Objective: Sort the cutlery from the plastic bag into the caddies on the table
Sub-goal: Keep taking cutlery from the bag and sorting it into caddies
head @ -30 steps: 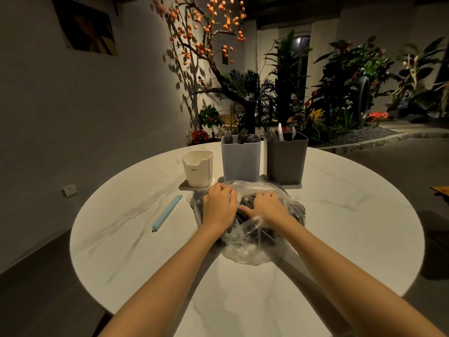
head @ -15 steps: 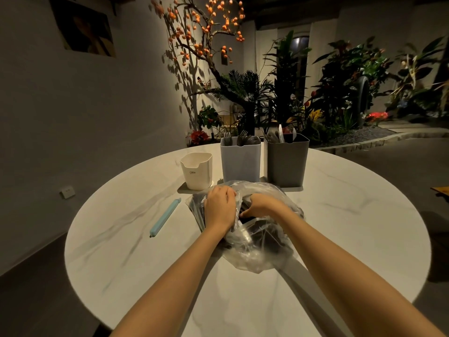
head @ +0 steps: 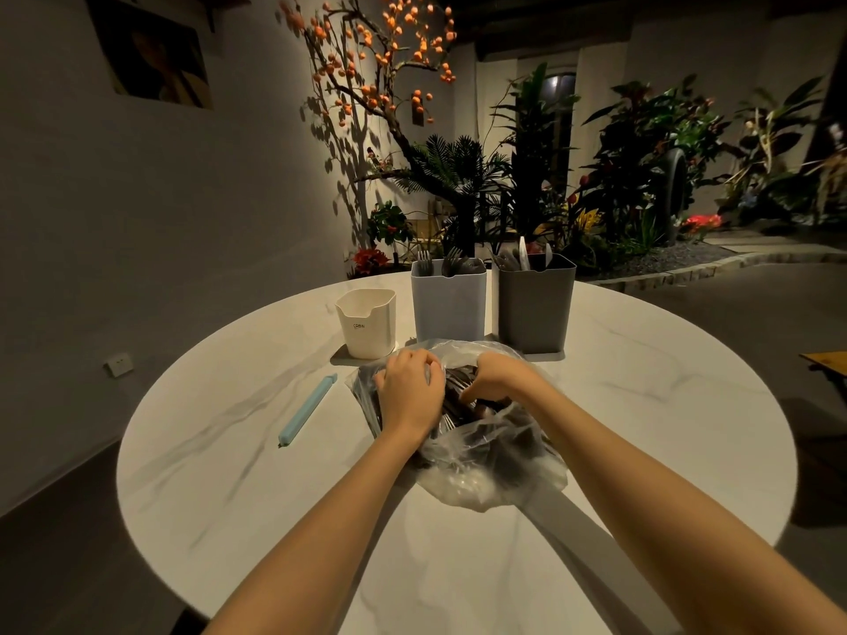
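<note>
Left hand [head: 412, 394]: knuckles up, fingers curled over near-left rim of plastic bag [head: 486, 469], gripping the film. Right hand [head: 497, 380]: fingers bent down into bag mouth, curled among dark cutlery [head: 458, 401]; exactly which piece it holds, can't tell.

Plastic bag: clear, crumpled, lying on tabletop [head: 229, 451] directly under both hands, mouth facing away from the person, toward the caddies. Contents: dark handles w/ a few pale fork tines showing btwn the hands; count and types not readable thru the film.

Caddies, just beyond bag, in a row on a flat tray [head: 341, 357]:
- white caddy [head: 366, 323], left, short, small printed logo; inside not visible.
- light grey caddy [head: 448, 300], centre, tall, fork tines showing above rim.
- dark grey caddy [head: 536, 304], right, tall, pale utensil tips above rim; kinds hard to make out.
Bag's far edge overlaps the tray front.

Blue bag clip [head: 308, 410]: long, lying diagonal on tabletop, left of bag, apart from it.

Tabletop: round, white marble-look w/ grey veins, lit from above; near edge cut off by frame bottom.

Room: dim. Grey wall at left w/ picture [head: 156, 57] and socket [head: 119, 363]. Behind table: branch tree w/ orange fruit [head: 376, 61], dense potted plants [head: 641, 176], red flowers, gravel bed w/ stone kerb at right.
</note>
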Action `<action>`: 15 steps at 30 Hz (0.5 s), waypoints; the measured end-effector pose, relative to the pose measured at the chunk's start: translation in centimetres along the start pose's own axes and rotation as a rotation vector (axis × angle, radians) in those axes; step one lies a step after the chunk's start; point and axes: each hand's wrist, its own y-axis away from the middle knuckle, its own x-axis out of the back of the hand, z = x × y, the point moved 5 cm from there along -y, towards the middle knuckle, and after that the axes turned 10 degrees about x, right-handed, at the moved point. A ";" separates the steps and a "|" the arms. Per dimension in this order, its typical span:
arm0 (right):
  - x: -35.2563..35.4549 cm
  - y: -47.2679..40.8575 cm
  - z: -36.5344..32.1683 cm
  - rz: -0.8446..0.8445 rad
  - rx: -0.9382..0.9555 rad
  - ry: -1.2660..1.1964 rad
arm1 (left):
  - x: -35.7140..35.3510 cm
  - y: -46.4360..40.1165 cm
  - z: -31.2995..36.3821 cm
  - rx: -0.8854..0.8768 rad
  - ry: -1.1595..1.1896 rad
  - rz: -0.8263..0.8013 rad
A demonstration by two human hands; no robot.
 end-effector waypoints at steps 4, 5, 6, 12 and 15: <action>0.3 0.2 -0.1 -0.021 0.031 -0.031 | 0.3 0.1 0.4 -0.029 -0.013 0.032; 0.3 0.2 -0.2 -0.041 0.039 -0.057 | 0.4 0.1 0.4 -0.039 -0.022 0.043; 0.3 0.3 -0.2 -0.059 0.052 -0.083 | 0.5 0.1 0.5 -0.048 -0.037 0.050; 0.4 1.5 -0.1 -0.094 0.099 -0.106 | 0.1 0.0 0.4 -0.031 -0.257 0.006; 0.1 1.7 0.5 -0.105 0.058 -0.168 | 0.0 0.0 0.5 -0.036 -0.359 0.013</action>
